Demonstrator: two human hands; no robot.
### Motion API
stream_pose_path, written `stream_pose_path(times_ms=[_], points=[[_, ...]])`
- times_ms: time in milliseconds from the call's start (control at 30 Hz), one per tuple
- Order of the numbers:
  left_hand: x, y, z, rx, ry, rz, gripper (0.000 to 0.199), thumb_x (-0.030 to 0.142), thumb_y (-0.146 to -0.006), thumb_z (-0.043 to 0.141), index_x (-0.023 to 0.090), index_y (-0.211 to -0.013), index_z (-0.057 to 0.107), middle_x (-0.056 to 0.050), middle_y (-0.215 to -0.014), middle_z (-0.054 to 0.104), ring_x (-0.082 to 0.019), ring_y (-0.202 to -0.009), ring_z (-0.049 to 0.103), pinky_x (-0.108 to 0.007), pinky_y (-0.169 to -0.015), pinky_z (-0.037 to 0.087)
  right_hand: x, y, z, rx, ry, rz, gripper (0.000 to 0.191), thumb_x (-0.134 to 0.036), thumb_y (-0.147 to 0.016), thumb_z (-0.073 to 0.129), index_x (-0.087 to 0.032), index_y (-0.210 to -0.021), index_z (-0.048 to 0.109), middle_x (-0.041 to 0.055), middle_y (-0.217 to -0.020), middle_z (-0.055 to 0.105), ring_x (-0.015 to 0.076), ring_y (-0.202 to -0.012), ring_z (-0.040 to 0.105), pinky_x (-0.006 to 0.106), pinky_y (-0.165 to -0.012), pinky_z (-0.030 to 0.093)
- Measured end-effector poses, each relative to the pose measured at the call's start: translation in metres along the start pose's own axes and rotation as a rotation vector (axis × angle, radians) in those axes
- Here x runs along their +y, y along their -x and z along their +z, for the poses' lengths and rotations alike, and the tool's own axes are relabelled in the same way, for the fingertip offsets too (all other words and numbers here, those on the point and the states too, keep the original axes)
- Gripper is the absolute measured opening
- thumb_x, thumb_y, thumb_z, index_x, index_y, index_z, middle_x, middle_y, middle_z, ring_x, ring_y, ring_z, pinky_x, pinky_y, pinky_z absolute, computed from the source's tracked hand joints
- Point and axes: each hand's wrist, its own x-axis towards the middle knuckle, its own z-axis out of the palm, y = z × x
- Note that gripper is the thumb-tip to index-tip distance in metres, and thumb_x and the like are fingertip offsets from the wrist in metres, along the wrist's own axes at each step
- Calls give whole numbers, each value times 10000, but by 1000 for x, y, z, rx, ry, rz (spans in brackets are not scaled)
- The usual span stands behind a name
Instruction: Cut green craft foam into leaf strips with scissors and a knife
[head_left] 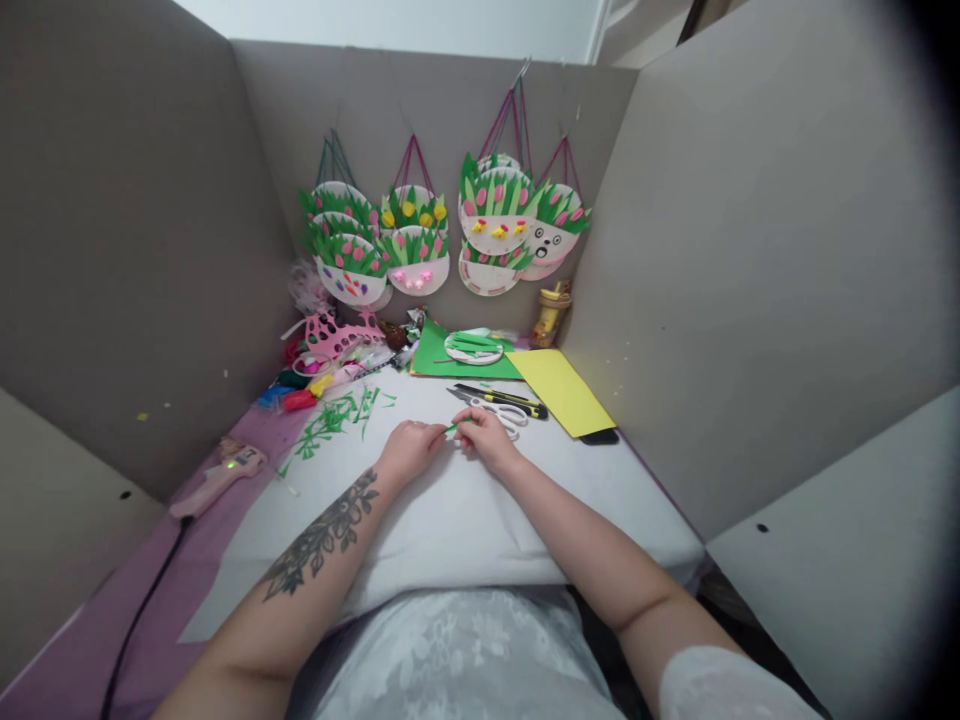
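Green paper, a narrow strip of it (451, 428), is the thing in hand in the head view. It sits over the middle of the table, right between the two hands, touching both and lying away from neither. Its long axis runs mostly side to side, from the left fingertips towards the right ones, with the right end slightly higher and a little farther from the body. Neither hand is clearly the nearer: the left hand (411, 450) has thumb and finger together on the left end, and the right hand (486, 437) is pinched on the right part. The fingers cover some of it, so its full length and any fold cannot be made out.

Beyond the right hand, and partly hidden by it, lie the white-handled scissors (512, 407), blades pointing to the left, with the cutter knife (469, 389) just behind at a similar slant. Farther back a white plate (450, 353) holds more green pieces, resting on a green sheet (429, 352); a yellow sheet (562, 392) lies to the right. Left of the left hand, green scraps (330, 425) are scattered over the white cover (450, 540), and the pink glue gun (221, 482) lies near the table's left edge, well apart from both hands.
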Motion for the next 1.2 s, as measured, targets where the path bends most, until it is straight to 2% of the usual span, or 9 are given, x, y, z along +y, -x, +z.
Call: stream_pose_path(times_ms=[333,500,600,700,800,900,1000,1100,1200], points=[[-6,1,0,5,189,-107,302,315,-888,416,229,-1037,664,-48,-991,715,-188,-900,644,-253,-769,445,8,-5,-7,0,151,-133,191,-302,-661,626,-182,-805,591,-45,-578,570,104,-506,543,203,-472,399],[-8,1,-1,18,205,-160,315,246,-871,399,224,-1039,664,-53,-990,716,-201,-907,646,-267,-782,451,7,-7,-10,9,295,-191,163,-302,-685,599,-189,-803,599,-20,-645,603,134,-591,565,239,-540,428],[-12,1,0,27,188,-223,305,230,-862,406,226,-1014,671,-59,-945,721,-207,-873,653,-272,-772,456,1,-11,-27,132,467,-331,179,-305,-712,580,-190,-841,628,26,-795,657,166,-718,584,269,-622,443],[-18,2,4,41,200,-258,316,169,-839,406,213,-1002,673,-68,-968,715,-217,-907,647,-284,-800,456,-6,-19,-52,306,557,-399,180,-309,-729,560,-183,-831,637,58,-827,660,193,-755,582,303,-672,450],[-20,1,8,56,214,-274,360,114,-819,394,205,-1053,653,-72,-1045,698,-217,-975,630,-293,-845,450,-6,-22,-62,338,580,-415,168,-315,-724,567,-182,-794,642,72,-842,658,205,-784,582,321,-707,452],[-16,1,9,98,293,-259,346,134,-835,397,208,-1066,644,-58,-1036,701,-201,-944,639,-285,-839,458,-3,-17,-45,149,458,-348,259,-336,-710,600,-185,-916,634,43,-815,653,176,-719,583,298,-657,454],[-8,0,9,143,410,-205,313,161,-844,412,202,-1046,648,-43,-967,714,-176,-849,653,-265,-789,474,-2,-8,-18,-35,253,-198,291,-303,-673,621,-192,-941,603,-20,-639,608,141,-570,558,257,-550,437],[-2,0,9,164,457,-145,306,171,-848,414,201,-1042,650,-39,-971,714,-167,-856,650,-264,-797,477,-4,-3,-3,-22,121,-121,163,-248,-639,594,-193,-792,590,-47,-522,558,117,-478,509,225,-476,398],[0,-1,10,162,468,-108,322,155,-836,415,200,-1040,661,-43,-1028,708,-171,-930,642,-277,-854,467,-4,-3,-2,22,33,-92,126,-210,-595,557,-194,-719,575,-46,-511,571,96,-434,463,206,-430,355]])
